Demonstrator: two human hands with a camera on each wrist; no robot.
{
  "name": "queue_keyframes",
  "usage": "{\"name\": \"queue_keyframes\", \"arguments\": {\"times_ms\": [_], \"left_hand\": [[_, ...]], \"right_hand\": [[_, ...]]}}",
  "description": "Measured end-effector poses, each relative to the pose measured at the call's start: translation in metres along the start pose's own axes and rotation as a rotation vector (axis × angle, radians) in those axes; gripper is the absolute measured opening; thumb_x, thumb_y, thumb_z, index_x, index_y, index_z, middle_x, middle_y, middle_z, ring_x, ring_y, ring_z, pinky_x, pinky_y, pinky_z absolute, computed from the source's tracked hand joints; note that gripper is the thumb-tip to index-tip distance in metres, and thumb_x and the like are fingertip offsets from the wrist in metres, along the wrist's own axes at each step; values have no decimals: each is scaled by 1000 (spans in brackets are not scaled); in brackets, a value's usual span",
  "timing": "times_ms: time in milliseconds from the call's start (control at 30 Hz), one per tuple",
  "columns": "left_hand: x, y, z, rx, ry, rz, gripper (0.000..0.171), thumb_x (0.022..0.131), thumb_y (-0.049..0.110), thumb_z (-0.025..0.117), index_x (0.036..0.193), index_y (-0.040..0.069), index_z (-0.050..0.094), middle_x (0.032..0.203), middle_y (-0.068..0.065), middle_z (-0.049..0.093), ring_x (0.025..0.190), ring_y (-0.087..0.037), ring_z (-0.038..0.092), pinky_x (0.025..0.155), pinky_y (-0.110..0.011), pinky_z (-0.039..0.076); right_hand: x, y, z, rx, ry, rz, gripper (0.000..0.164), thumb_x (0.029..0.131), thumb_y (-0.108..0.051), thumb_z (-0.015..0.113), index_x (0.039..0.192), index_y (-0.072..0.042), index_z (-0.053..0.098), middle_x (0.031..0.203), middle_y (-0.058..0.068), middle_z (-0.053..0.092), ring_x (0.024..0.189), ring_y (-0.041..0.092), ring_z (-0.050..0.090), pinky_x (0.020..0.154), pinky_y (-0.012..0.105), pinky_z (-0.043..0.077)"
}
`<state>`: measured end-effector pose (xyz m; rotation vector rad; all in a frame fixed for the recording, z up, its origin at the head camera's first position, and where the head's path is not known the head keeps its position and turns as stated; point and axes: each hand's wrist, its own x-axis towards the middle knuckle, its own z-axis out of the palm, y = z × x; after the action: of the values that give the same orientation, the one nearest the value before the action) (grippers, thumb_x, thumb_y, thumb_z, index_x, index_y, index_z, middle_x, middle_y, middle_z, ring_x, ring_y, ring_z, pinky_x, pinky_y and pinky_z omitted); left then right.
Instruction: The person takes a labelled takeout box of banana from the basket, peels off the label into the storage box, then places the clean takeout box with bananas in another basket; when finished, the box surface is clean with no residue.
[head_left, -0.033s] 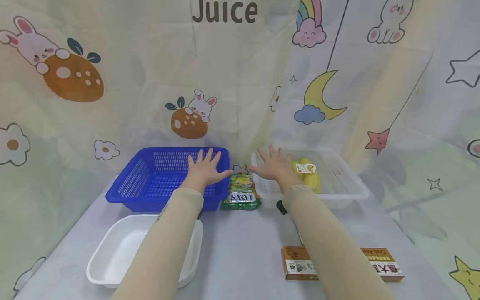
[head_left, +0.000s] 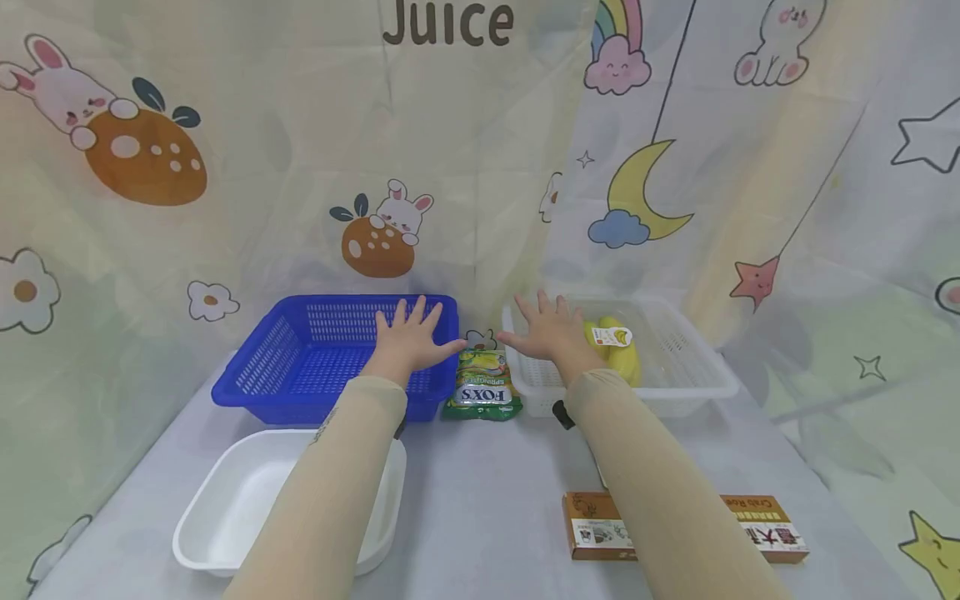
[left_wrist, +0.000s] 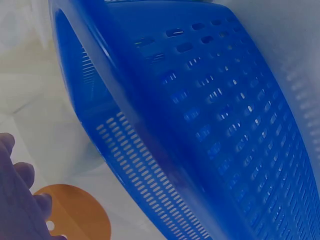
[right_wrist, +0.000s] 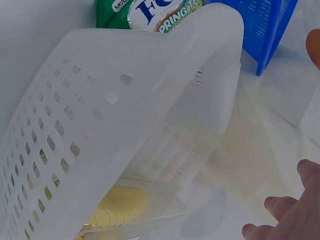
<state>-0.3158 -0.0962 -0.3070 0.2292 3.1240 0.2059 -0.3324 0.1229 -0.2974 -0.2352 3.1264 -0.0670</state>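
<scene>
My left hand (head_left: 408,337) is held out over the right part of a blue plastic basket (head_left: 262,379), fingers spread and nothing in them. Its fingertips (left_wrist: 25,172) show at the left edge of the left wrist view, apart from the basket's rim. Likewise spread and bare, my right hand (head_left: 551,333) is over the left end of a white slotted basket (head_left: 682,393). Inside that basket lies a yellow, plastic-wrapped item (head_left: 624,362) bearing a banana-picture label, partly hidden by my right arm. Between both baskets stands a green and yellow FOX'S candy bag (head_left: 482,387).
A white basin (head_left: 225,508) sits at the front left, partly covered by my left forearm. At the front right, a long brown box (head_left: 600,529) lies under my right forearm in view. A printed curtain (head_left: 480,167) hangs behind the baskets.
</scene>
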Motion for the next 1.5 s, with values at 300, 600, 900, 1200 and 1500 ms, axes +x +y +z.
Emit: {"name": "queue_keyframes", "arguments": {"times_ms": [300, 600, 900, 1200, 1500], "left_hand": [[1, -3, 1, -23, 0, -4, 86, 80, 72, 34, 147, 22, 14, 154, -11, 8, 140, -38, 3, 107, -64, 0], [9, 1, 5, -28, 49, 49, 85, 80, 72, 36, 146, 21, 19, 151, -10, 22, 138, -38, 15, 107, -63, 7], [5, 44, 15, -109, 269, 91, 58, 88, 43, 50, 135, 10, 41, 138, -9, 44, 123, -29, 46, 99, -48, 40], [-14, 100, 50, -399, 139, 14, 75, 84, 53, 53, 142, 11, 28, 144, -16, 30, 124, -34, 43, 93, -49, 45], [-14, 115, 94, -550, 119, -29, 81, 82, 56, 54, 146, 19, 21, 149, -15, 24, 130, -36, 35, 100, -53, 36]], "right_hand": [[3, -1, 2, 13, -9, 1, 84, 80, -74, 32, 147, -30, 9, 154, 12, 5, 138, 43, 7, 106, 65, 9], [5, 3, 4, 48, -5, -2, 83, 81, -71, 35, 147, -28, 10, 153, 15, 7, 137, 44, 8, 106, 65, 8], [0, 20, 5, 149, 42, -69, 74, 86, -54, 46, 146, -21, 18, 150, 8, 26, 134, 34, 28, 106, 56, 25], [-7, 72, 13, 121, 90, -81, 79, 85, -57, 47, 145, -14, 21, 148, 14, 28, 128, 40, 35, 96, 58, 37], [-24, 115, 24, 176, 135, -115, 81, 83, -55, 52, 144, -9, 24, 145, 23, 26, 129, 45, 28, 100, 61, 29]]}}
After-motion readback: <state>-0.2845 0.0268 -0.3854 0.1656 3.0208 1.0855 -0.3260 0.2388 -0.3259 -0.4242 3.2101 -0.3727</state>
